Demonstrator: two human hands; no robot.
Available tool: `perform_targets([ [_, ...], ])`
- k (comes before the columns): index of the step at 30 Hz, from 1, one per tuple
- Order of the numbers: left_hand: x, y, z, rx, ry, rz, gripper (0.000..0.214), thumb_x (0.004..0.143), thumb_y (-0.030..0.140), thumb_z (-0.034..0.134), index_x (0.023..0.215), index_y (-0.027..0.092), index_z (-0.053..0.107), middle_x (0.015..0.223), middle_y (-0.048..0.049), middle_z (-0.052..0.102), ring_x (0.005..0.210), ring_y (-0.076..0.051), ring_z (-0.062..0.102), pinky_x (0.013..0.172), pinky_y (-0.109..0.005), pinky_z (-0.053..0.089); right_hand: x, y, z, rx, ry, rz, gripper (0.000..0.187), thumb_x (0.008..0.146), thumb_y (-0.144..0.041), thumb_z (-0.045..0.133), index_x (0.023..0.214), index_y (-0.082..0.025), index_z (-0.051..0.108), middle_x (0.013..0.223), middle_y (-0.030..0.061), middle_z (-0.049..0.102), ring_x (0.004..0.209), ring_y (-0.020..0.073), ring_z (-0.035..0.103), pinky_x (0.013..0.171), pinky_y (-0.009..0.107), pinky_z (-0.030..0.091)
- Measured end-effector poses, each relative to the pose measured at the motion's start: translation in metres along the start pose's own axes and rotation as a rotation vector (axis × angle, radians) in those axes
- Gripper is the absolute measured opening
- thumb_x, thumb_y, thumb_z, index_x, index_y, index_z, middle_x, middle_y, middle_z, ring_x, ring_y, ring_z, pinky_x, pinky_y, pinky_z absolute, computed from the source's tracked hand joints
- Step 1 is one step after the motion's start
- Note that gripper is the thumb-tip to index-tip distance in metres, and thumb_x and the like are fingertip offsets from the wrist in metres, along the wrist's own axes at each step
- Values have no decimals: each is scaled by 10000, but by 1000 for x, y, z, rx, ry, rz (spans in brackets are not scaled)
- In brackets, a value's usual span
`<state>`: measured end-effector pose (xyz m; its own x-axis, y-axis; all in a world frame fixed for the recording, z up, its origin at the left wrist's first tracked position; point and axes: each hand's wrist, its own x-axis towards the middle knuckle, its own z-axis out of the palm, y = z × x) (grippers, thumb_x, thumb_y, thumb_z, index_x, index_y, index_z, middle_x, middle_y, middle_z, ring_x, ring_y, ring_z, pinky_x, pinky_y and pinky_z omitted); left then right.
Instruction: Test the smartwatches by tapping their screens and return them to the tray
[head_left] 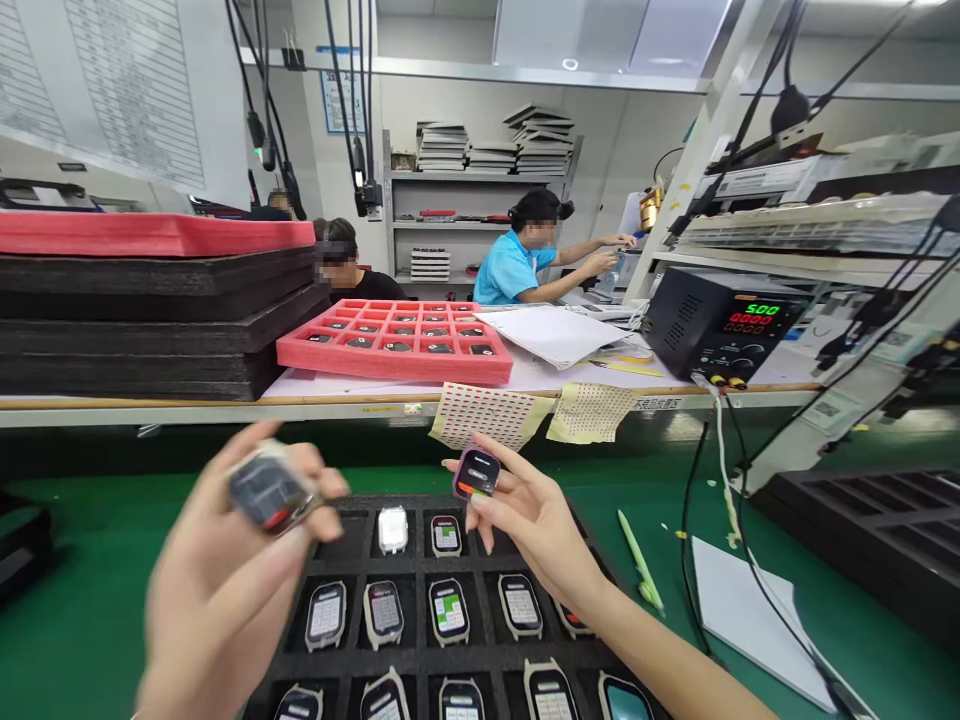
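My left hand, slightly smeared by motion, grips a strapless smartwatch between thumb and fingers. A dark screen with a red patch shows on it. To the right, my right hand pinches a second smartwatch with a purple edge by its sides, its lit screen tilted towards me. Both are held above a black foam tray. Strapless watches, such as a watch with a green and white screen, lie face up in its compartments, most with lit screens. One watch with a bright white face sits in the back row.
A red foam tray of watch parts stands on the shelf ahead, beside stacked black foam trays. A power supply trails cables down. On the green mat lie a green pen and white paper. Two people work beyond.
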<state>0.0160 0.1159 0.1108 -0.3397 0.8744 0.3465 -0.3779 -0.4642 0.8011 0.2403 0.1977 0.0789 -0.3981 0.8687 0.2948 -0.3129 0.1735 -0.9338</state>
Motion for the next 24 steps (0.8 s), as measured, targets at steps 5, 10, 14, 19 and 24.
perform_targets([
  [5, 18, -35, 28, 13, -178, -270, 529, 736, 174, 728, 1224, 173, 523, 869, -46, 622, 726, -161, 614, 596, -238, 526, -4, 2, -2, -8, -30, 18, 572, 808, -156, 637, 1345, -253, 463, 1181, 135, 615, 669, 156, 601, 504, 265, 490],
  [10, 13, -70, 22, -51, -295, -311, 564, 703, 143, 712, 1227, 190, 508, 923, -65, 623, 847, -219, 621, 680, -304, 542, -4, 4, -4, -64, 26, 29, 404, 838, -243, 645, 1233, -221, 562, 1022, 116, 679, 564, 128, 572, 446, 231, 437],
  [14, 8, -79, 17, -117, -402, -364, 556, 741, 138, 666, 1261, 188, 475, 980, -92, 624, 899, -249, 617, 744, -369, 544, -5, 8, -6, -128, 78, 54, 333, 830, -286, 675, 1143, -197, 604, 894, 87, 700, 452, 86, 497, 400, 206, 374],
  [19, 9, -75, 16, -81, -348, -371, 456, 857, 234, 597, 1288, 184, 461, 973, -102, 635, 906, -238, 618, 748, -364, 546, -10, 6, -5, -88, 16, 65, 423, 853, -295, 648, 1256, -227, 541, 998, 102, 682, 550, 120, 565, 450, 226, 440],
  [24, 11, -69, 14, -60, -331, -357, 423, 862, 254, 597, 1265, 168, 500, 909, -93, 630, 834, -221, 623, 657, -320, 545, -15, 3, -4, -45, -62, 87, 557, 832, -218, 671, 1344, -246, 452, 1101, 123, 645, 646, 147, 612, 516, 244, 480],
])
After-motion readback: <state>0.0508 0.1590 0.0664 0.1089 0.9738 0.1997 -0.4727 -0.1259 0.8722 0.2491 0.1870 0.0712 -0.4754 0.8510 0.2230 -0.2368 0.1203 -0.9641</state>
